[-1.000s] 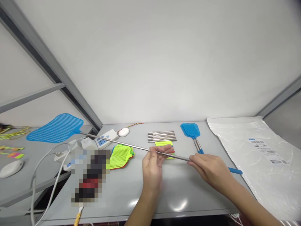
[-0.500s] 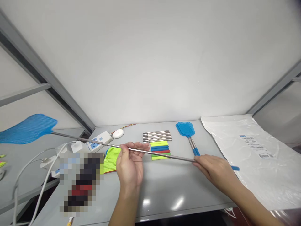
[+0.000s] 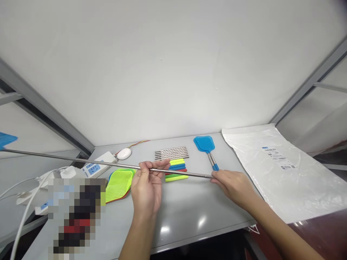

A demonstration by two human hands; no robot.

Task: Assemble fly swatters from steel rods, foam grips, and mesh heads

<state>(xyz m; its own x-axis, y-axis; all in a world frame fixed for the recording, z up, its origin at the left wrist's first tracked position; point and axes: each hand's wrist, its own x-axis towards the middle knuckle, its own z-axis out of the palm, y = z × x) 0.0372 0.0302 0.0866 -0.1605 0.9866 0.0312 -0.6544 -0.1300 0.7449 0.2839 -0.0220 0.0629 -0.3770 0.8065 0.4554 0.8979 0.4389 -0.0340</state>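
A fly swatter with a long metal shaft (image 3: 108, 163) is held across the table between my hands. Its blue head (image 3: 7, 140) is cut off by the left edge of the view. My left hand (image 3: 148, 187) pinches the shaft between thumb and fingers, palm turned up. Closed round the handle end is my right hand (image 3: 234, 186), which hides the grip. Behind lie several metal rods (image 3: 171, 153) in a row, with several coloured grip sleeves (image 3: 177, 167) in front of them. Blue fly swatters (image 3: 205, 143) with short shafts rest beyond my right hand.
Left of my left hand is a stack of coloured swatter heads (image 3: 118, 185), lime green on top. A power strip (image 3: 99, 164), white cables and a round white device (image 3: 124, 154) stand at the left. A white plastic bag (image 3: 282, 180) covers the right side. A blurred-out patch hides the front left.
The swatter's head has moved left, mostly out of view, and more shaft shows beyond my left hand. Both hands still grip it. The blue handle end is now hidden. The view has shifted slightly.
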